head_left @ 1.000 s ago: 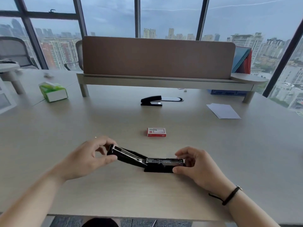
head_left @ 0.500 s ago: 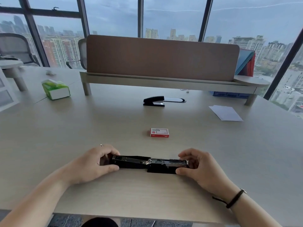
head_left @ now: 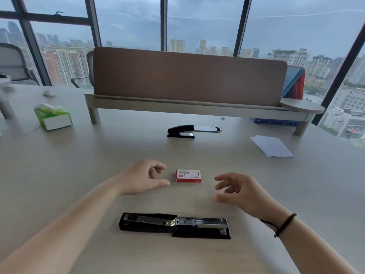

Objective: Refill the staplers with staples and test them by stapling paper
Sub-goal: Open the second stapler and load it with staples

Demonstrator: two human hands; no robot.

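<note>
Both hands have left the stapler [head_left: 174, 225], lying unfolded on the near counter [head_left: 79, 165]. Left hand [head_left: 143, 177] and right hand [head_left: 240, 191] hover empty, fingers spread, flanking the closed staple box [head_left: 188, 175].

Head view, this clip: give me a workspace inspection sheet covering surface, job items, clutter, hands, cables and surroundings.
Surface: pale wood desk, bare in most places.
Job's things: opened stapler lies flat near the front edge, metal channel exposed; staple box shut, at the middle; second stapler closed, farther back; paper sheets at the right.
Clutter: tissue pack at the left.
Grippers: left hand and right hand empty, open, either side of the staple box, not touching it.
Cables: nothing seen.
Surroundings: brown divider panel, windows with city view, office chair at the left.
</note>
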